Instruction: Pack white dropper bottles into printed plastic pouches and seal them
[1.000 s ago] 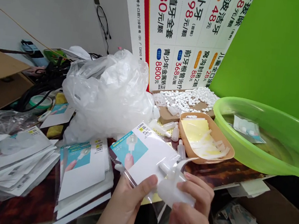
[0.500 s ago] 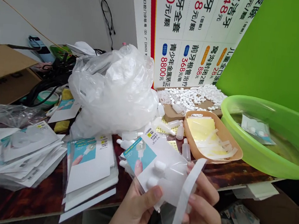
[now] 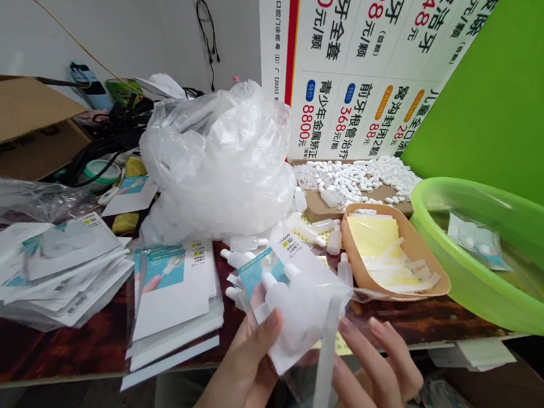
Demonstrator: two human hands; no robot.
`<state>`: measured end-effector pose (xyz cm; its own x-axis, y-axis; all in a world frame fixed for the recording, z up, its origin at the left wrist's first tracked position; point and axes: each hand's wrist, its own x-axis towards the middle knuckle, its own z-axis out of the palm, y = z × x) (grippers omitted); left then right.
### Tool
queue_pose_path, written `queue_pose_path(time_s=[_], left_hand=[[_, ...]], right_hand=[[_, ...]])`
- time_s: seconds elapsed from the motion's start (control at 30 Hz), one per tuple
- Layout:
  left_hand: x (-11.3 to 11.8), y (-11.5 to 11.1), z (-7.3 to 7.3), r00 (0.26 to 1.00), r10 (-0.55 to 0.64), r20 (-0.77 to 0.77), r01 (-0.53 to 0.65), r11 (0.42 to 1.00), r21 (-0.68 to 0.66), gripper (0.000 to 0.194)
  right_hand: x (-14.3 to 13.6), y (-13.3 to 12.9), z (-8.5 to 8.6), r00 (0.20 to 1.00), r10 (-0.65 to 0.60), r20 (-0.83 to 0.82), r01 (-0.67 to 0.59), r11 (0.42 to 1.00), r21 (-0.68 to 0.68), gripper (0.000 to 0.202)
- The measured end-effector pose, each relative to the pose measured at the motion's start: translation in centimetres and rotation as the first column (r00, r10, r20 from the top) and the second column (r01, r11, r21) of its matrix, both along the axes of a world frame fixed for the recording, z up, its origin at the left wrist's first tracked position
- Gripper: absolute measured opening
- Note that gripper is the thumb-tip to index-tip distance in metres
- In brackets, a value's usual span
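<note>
While your left hand (image 3: 249, 362) pinches a clear packet (image 3: 319, 285) of white bottles (image 3: 293, 314) at the front of the bench (image 3: 68, 354), your right hand (image 3: 374, 379), fingers parted, adjoins its white strip (image 3: 326, 361); its grip is unclear.

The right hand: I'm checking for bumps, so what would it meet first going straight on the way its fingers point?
Probably the white strip on the clear packet in the left hand; the fingertips of the right hand look so close that they may already touch it, depth being unclear.
</note>
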<state>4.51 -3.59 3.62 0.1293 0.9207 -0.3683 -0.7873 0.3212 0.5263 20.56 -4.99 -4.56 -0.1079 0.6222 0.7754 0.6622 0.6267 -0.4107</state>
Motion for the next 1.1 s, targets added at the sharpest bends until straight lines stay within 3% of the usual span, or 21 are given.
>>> queue_pose_path(time_s=[0.1, 0.23, 0.37, 0.57, 0.7, 0.87, 0.97, 1.1], left_hand=[[-0.1, -0.2, -0.1, 1.000, -0.018, 0.018, 0.019, 0.999, -0.028, 0.065], [-0.4, -0.6, -0.8, 0.996, 0.013, -0.090, -0.016, 0.999, -0.031, 0.066], [-1.4, -0.3, -1.5, 0.986, 0.031, -0.163, -0.016, 0.996, 0.093, 0.073], [-2.7, 0.8, -1.8, 0.988, 0.083, -0.130, -0.085, 0.996, -0.012, 0.075], [-2.7, 0.3, -2.4, 0.986, 0.019, -0.169, -0.002, 0.995, 0.100, 0.076], [-3.3, -0.4, -2.9, 0.932, -0.090, -0.351, 0.167, 0.966, 0.197, 0.062], [-3.9, -0.4, -2.7, 0.887, -0.140, -0.439, 0.257, 0.941, 0.219, 0.056], [-4.1, -0.2, -2.8, 0.883, -0.163, -0.439, 0.272, 0.942, 0.197, 0.058]], right_hand=[[-1.5, 0.0, 0.8, 0.999, -0.032, 0.032, 0.031, 0.999, 0.028, 0.034], [-3.1, 0.2, 2.0, 0.994, -0.071, 0.079, 0.063, 0.993, 0.104, 0.033], [-3.9, 0.7, 2.5, 0.994, -0.007, 0.107, 0.000, 0.998, 0.063, 0.041], [-4.5, 0.8, 1.3, 0.973, 0.144, 0.179, -0.144, 0.990, -0.014, 0.063], [-4.4, 0.6, 1.3, 0.972, 0.112, 0.207, -0.107, 0.994, -0.033, 0.069], [-5.3, 0.6, 0.3, 0.986, 0.117, 0.116, -0.114, 0.993, -0.031, 0.074], [-5.8, 0.6, -0.8, 0.980, 0.188, 0.071, -0.182, 0.980, -0.082, 0.070], [-5.8, 0.7, -0.9, 0.979, 0.206, -0.002, -0.205, 0.973, -0.105, 0.061]])
